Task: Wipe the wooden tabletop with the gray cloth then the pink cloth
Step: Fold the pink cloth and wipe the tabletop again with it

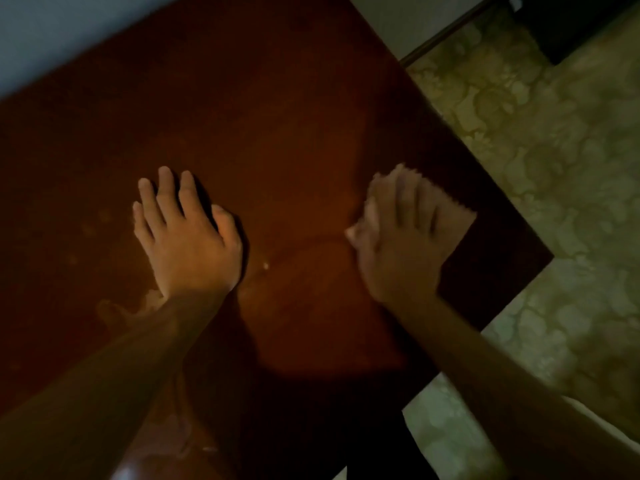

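While the left hand (187, 237) lies flat and open on the middle of the wooden bench (277, 116), palm down with fingers spread, the right hand (398, 237), blurred, presses flat with its fingers extended on a pale cloth (453, 216) whose colour cannot be told in the dim light. The cloth sits near the right edge of the bench, its zigzag border showing beyond the fingers, with bare wood open toward the far edge and between the hands. The dark reddish surface shows pale smears near the left forearm; a patterned floor (554, 150) lies beyond the right edge and a light wall (52, 29) beyond the far edge.
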Demonstrator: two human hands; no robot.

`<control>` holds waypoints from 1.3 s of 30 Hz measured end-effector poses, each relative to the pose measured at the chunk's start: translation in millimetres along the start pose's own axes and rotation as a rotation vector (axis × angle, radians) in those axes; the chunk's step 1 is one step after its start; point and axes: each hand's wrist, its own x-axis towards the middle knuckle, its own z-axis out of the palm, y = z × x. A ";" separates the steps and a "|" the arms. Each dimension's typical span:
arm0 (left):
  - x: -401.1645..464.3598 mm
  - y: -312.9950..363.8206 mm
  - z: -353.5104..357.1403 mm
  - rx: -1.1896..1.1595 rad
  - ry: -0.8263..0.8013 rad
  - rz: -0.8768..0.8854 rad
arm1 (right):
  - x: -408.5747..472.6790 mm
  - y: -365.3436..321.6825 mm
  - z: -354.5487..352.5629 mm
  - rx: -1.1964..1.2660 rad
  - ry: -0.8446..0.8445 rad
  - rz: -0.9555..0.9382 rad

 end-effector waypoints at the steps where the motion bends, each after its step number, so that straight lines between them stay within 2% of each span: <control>1: -0.5 0.1 -0.3 -0.010 0.001 -0.005 | -17.7 -16.2 4.3 0.009 -0.003 -0.044; 5: -1.2 0.4 -1.0 -0.002 0.021 -0.006 | -102.8 -72.9 25.1 0.144 -0.010 -0.319; 10: -0.6 6.8 -4.1 -0.005 0.016 -0.017 | -93.5 -35.1 23.7 0.088 -0.004 -0.603; 12: -0.3 6.2 -4.0 -0.010 0.015 -0.016 | -64.2 -11.2 15.3 0.069 -0.021 -0.542; 14: -0.2 4.6 -4.3 -0.006 0.012 -0.018 | -35.2 0.9 8.8 0.063 0.009 -0.363; 16: -0.7 4.6 -4.5 -0.006 0.004 -0.022 | -15.3 0.8 3.2 0.045 0.031 -0.200; 19: -0.8 5.1 -5.2 -0.006 -0.007 -0.020 | -14.1 -21.5 5.0 0.060 0.058 -0.066; 21: -0.2 5.3 -5.4 -0.010 -0.002 -0.018 | -34.9 -45.3 11.9 0.079 0.060 -0.100; 24: -1.7 5.3 -5.7 0.002 0.011 -0.020 | -76.3 -68.7 24.0 0.128 0.058 -0.295; 28: -0.9 6.8 -6.1 0.002 0.007 -0.017 | -73.7 -41.1 25.4 0.154 0.046 -0.469; 30: -0.3 5.1 -5.6 0.014 -0.005 -0.011 | -45.4 -10.0 18.1 0.112 0.028 -0.389; 33: -0.4 6.1 -9.1 0.018 -0.028 -0.006 | -2.8 37.6 -0.4 0.058 0.035 -0.136; 35: -2.6 13.0 -13.5 0.003 -0.051 0.061 | 2.8 46.4 -5.3 0.050 0.056 -0.021; 37: -11.5 27.8 -14.7 -0.035 -0.086 0.206 | -14.7 32.8 -0.7 0.055 0.059 -0.004; 39: -27.8 50.3 -12.4 -0.091 -0.133 0.302 | -52.9 10.6 7.9 0.081 0.031 -0.076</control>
